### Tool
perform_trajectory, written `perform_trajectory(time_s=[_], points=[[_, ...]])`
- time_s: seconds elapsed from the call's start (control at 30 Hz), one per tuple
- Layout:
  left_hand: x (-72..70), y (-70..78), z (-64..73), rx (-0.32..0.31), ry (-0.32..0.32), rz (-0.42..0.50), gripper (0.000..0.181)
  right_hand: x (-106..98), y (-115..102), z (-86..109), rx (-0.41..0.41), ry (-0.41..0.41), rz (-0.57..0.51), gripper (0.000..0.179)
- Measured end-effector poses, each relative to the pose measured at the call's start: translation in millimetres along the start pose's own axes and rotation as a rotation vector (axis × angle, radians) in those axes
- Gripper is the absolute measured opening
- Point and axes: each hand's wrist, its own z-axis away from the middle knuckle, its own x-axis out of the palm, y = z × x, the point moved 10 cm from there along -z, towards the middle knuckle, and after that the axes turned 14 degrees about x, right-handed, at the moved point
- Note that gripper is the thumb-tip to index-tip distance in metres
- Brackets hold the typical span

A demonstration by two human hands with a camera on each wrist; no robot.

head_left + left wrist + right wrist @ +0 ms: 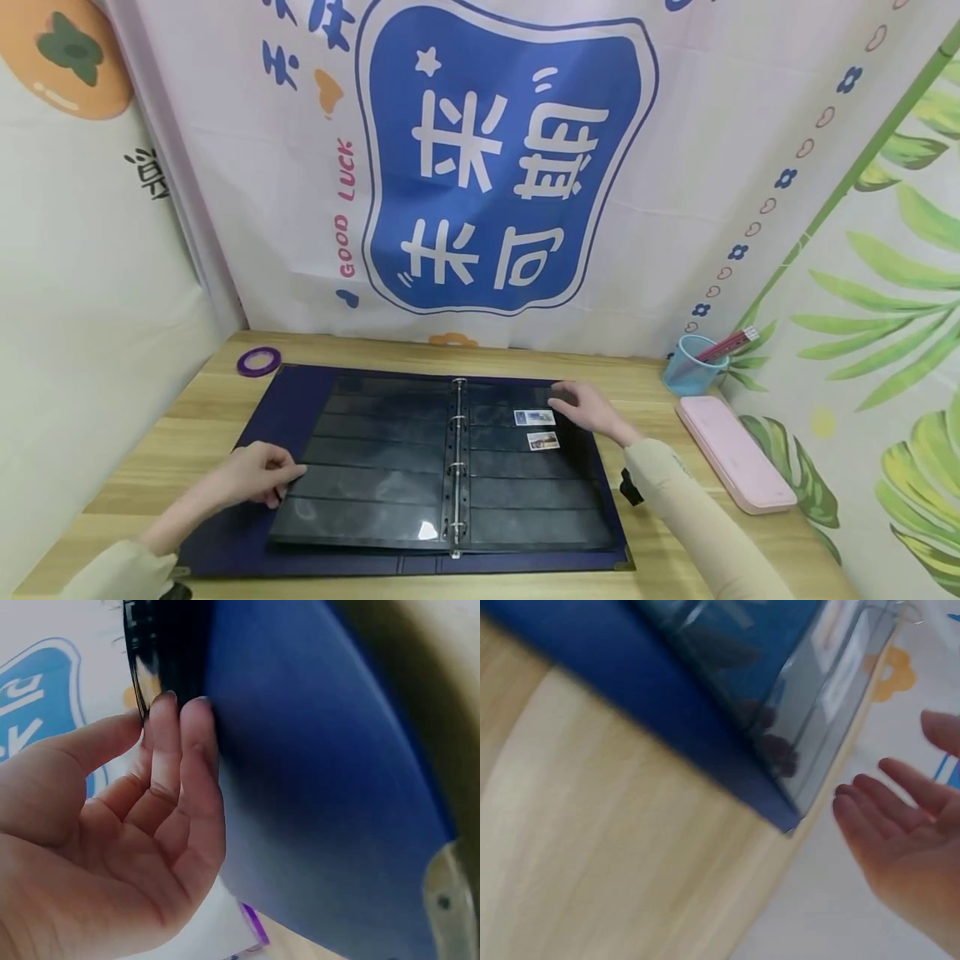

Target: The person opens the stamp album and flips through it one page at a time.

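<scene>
An open stamp album with a dark blue cover lies on the table. Black pocket pages are held by its metal ring spine. At the outer edge of the left-side pages, my left hand pinches a page; the left wrist view shows thumb and fingertips meeting at that black edge. Two small stamps, one upper and one lower, sit on the right-side page. My right hand hovers over that page's upper right, fingers loosely bent and holding nothing.
A purple tape roll lies behind the album's left corner. To the right stand a blue cup with pencils and a pink case. Printed cloth walls enclose the wooden table.
</scene>
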Motion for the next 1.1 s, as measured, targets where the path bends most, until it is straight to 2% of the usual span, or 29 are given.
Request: perform_trajectory(time_s=[0.17, 0.37, 0.57, 0.7, 0.9, 1.03, 1.1], points=[[1.3, -0.8, -0.9, -0.015, 0.028, -0.125, 0.031, 12.3, 9.3, 0.6, -0.052, -0.062, 0.075, 0.054], [1.1, 4.1, -2.5, -0.04, 0.052, -0.257, 0.032, 23.3, 22.4, -1.0, -0.003, -0.133, 0.102, 0.07], [3.1, -2.7, -3.3, -0.11, 0.077, -0.353, 0.036, 30.9, 31.9, -1.4, 0.024, -0.165, 0.157, 0.092], [0.4, 1.7, -7.0, -0.094, 0.128, -0.449, 0.039, 34.8, 36.6, -1.8, 0.035, -0.183, 0.174, 0.101], [1.5, 22.4, -19.7, 0.078, 0.223, -0.599, 0.037, 36.5, 42.8, -4.2, 0.065, -0.195, 0.168, 0.108], [5.9, 35.4, -27.5, 0.216, 0.27, -0.713, 0.037, 38.6, 46.3, -5.9, 0.067, -0.203, 0.176, 0.109], [7.9, 42.9, -30.7, 0.304, 0.295, -0.784, 0.038, 39.6, 47.6, -6.9, 0.066, -0.208, 0.174, 0.109]])
